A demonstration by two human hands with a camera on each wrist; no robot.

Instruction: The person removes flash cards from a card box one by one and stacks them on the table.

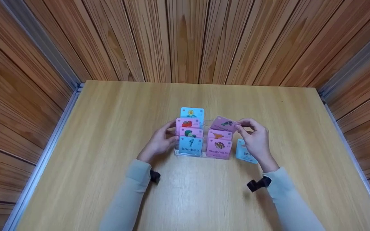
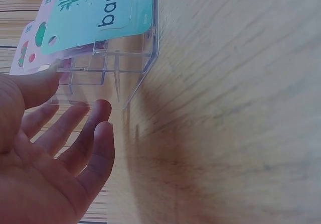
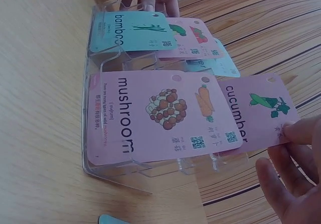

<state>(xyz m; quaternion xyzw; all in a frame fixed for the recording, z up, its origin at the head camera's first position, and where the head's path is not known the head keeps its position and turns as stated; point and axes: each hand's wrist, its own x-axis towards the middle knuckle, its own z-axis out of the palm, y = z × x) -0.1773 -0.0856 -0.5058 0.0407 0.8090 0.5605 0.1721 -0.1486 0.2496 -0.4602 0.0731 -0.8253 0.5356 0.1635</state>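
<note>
Left column: the flower card (image 1: 192,112), tomato card (image 1: 187,124), green-vegetable card (image 1: 190,132) and bamboo card (image 1: 190,147) are stood in tiers, back to front, in the clear card rack (image 2: 128,68).
Right column: the carrot card (image 1: 219,134) and mushroom card (image 1: 218,148) are set; behind them the cucumber card (image 3: 266,103) is held tilted, its lower edge hidden, so seating cannot be told.
Table (image 1: 204,195): the blue soil card (image 1: 244,155) is left flat beside the rack.
Progress: filling is judged well advanced; the cucumber card is not yet released, the soil card not yet racked.
Right hand (image 1: 257,139): the cucumber card is pinched between thumb and fingers at its outer edge, the forearm angled inward.
Left hand (image 1: 160,141): the rack's left side is touched by the thumb, with the fingers loosely bent and spread; how firmly cannot be told.
</note>
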